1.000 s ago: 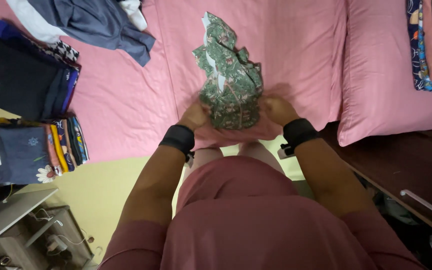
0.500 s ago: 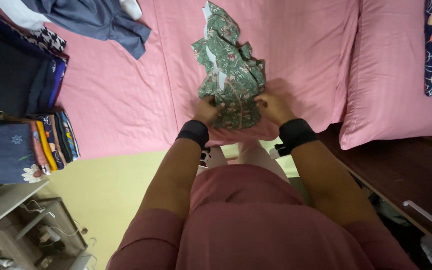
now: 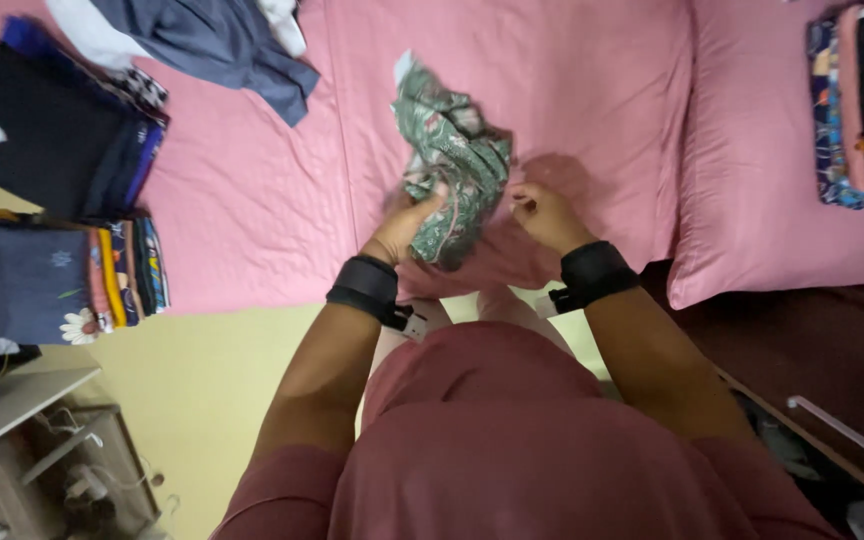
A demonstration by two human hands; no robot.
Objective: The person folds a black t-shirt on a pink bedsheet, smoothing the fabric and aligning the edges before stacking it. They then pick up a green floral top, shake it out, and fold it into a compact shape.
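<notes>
Green garment (image 3: 452, 160) bunched up since; left hand (image 3: 407, 225) grips it.

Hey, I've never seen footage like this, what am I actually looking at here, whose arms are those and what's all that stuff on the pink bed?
There is no machine here. A person wears a camera on the head, so the single view looks down over their chest at their own two bare arms, each with a black wristband.

They stand at a bed covered by a pink sheet. The left hand grips a crumpled green patterned cloth. The right hand is just beside the cloth with its fingers curled; whether it touches is hard to tell.

Around them: a pink pillow on the right, a loose grey garment at the top, and stacks of folded clothes on the left edge, mostly dark with some coloured pieces.
</notes>
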